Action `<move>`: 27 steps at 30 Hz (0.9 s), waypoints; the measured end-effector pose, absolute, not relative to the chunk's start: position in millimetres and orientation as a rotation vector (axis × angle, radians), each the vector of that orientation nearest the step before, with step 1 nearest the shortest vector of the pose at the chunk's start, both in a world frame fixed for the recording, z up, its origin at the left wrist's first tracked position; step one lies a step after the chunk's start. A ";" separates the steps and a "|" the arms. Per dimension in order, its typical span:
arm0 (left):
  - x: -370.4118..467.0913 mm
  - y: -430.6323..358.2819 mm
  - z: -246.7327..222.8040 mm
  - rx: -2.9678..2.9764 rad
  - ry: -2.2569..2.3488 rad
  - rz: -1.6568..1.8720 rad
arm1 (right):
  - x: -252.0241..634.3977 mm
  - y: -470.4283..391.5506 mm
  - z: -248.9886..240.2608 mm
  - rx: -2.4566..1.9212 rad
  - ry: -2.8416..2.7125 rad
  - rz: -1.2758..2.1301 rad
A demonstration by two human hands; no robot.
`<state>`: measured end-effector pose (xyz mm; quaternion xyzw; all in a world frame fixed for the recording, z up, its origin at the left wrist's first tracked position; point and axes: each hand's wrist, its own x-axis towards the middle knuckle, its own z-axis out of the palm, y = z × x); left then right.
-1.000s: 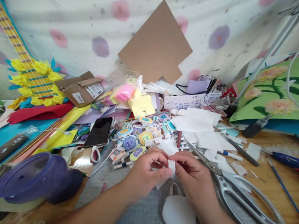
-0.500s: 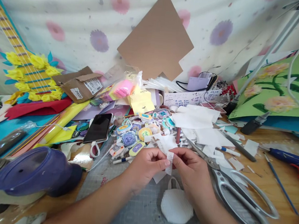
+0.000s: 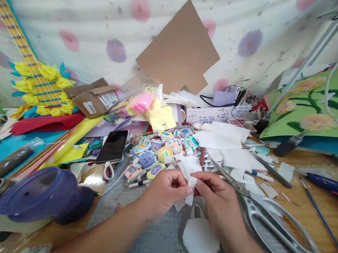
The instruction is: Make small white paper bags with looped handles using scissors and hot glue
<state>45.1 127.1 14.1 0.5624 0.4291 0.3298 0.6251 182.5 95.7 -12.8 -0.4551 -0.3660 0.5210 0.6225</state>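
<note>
Between my two hands is a small white textured strip (image 3: pixel 191 190), a short narrow piece that looks like paper or fabric. My left hand (image 3: pixel 168 190) pinches its left side with thumb and forefinger. On the other side, my right hand (image 3: pixel 218 192) pinches its upper right edge. Below them a white rounded piece with a loop on top (image 3: pixel 201 238) lies on the grey cutting mat (image 3: pixel 154 238). Large metal scissors (image 3: pixel 267 216) rest just right of my right hand. Behind the strip are white paper scraps (image 3: pixel 191 165).
Colourful small paper shapes (image 3: pixel 147 159) are heaped beyond my hands, and white sheets (image 3: pixel 222 136) lie behind right. A phone (image 3: pixel 112 146) is at left, near a purple lidded container (image 3: pixel 43 194). A blue-handled tool (image 3: pixel 325 183) and a thin brush (image 3: pixel 321 214) lie at right.
The strip has tilted slightly, its lower end swinging left. Both hands still pinch it in nearly the same place. The whole view has shifted a little downward and right.
</note>
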 end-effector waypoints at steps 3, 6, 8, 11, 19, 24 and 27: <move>43.3 126.7 14.2 1.317 0.980 0.765 | 183.8 93.8 -10.0 -0.992 -0.799 1.262; 42.6 126.5 14.6 1.348 0.983 0.767 | 184.1 93.1 -6.6 -0.960 -0.777 1.305; 42.9 126.4 14.7 1.372 0.995 0.754 | 183.3 93.9 -6.3 -0.958 -0.780 1.305; 43.8 126.4 14.2 1.402 1.003 0.743 | 182.0 96.1 -8.9 -0.969 -0.779 1.264; 45.6 127.3 12.7 1.260 0.848 0.720 | 182.7 99.4 -10.4 -0.977 -0.798 1.182; 44.4 127.4 11.4 1.375 0.877 0.732 | 176.7 102.9 -8.8 -1.013 -0.838 1.081; 44.3 127.9 10.7 1.400 0.893 0.743 | 181.2 99.2 -5.6 -1.045 -0.847 1.042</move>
